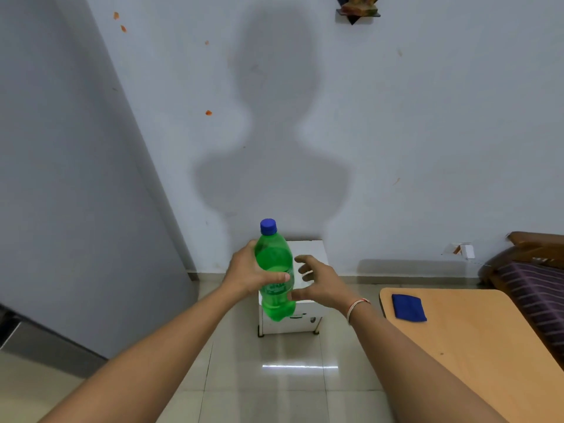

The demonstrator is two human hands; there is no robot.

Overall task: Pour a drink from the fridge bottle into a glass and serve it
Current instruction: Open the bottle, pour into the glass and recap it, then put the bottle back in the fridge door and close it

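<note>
A green plastic bottle with a blue cap, holding green liquid, is upright in mid-air in front of me. My left hand grips it around the middle, thumb across the front. My right hand is just to the right of the bottle, fingers spread and relaxed; the thumb tip lies near the bottle's lower part, and I cannot tell whether it touches. No glass is in view.
A grey fridge side fills the left. A small white box unit stands on the tiled floor against the wall. A wooden table with a blue cloth is at right, a bed beyond it.
</note>
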